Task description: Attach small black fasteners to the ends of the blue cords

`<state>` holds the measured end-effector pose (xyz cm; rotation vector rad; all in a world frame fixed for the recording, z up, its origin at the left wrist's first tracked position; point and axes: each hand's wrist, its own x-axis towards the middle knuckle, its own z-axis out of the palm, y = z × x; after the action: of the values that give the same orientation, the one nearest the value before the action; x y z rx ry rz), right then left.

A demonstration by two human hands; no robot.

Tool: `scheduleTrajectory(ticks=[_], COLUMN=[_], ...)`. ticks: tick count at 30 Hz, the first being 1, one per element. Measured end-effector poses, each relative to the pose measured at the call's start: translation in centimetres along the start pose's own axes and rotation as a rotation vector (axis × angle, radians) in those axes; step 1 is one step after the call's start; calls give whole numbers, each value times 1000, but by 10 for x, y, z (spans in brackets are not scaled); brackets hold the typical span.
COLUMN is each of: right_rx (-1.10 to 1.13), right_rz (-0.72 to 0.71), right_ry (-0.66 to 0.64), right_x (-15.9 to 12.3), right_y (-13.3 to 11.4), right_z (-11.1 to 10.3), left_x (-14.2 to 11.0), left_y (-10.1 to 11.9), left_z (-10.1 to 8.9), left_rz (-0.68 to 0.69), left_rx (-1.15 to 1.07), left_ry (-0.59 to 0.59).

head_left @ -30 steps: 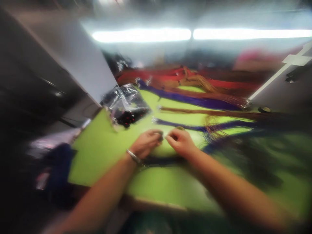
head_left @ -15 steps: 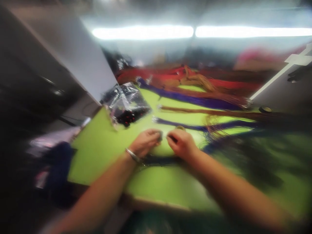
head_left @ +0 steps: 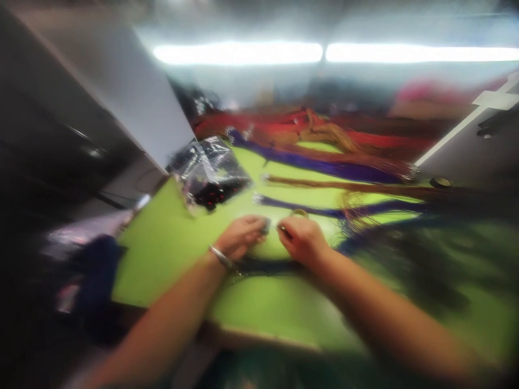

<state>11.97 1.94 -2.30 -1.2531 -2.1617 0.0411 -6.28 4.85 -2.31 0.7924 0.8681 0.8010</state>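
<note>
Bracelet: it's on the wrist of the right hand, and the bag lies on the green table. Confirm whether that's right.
Not quite: the head view shows the bracelet on the wrist of the left hand. The bag does lie on the green table.

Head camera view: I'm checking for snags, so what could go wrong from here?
The left hand seems to pinch a small dark piece, which could slip onto the lime-green tabletop.
The silver-coloured metal band on that arm appears close to the dark blue wire bundle and might snag it.
Loose copper-brown wires splay across the thin purple wire bundle, so the two might tangle.
</note>
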Motion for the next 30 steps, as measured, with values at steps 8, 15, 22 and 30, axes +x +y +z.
scheduleTrajectory(ticks=[8, 15, 22, 30], right_rx=[428, 500, 490, 1], right_rz=[340, 395, 391, 292], right_ry=[-103, -77, -130, -366], right_x=[4, 5, 3, 52], right_y=[0, -1, -2, 15], right_z=[3, 8, 8, -6], left_x=[-3, 0, -3, -8], left_y=[-2, -11, -5, 7], left_z=[6, 4, 1, -25], left_rz=[105, 161, 132, 37], left_rx=[130, 193, 260, 644], left_ry=[70, 31, 7, -178])
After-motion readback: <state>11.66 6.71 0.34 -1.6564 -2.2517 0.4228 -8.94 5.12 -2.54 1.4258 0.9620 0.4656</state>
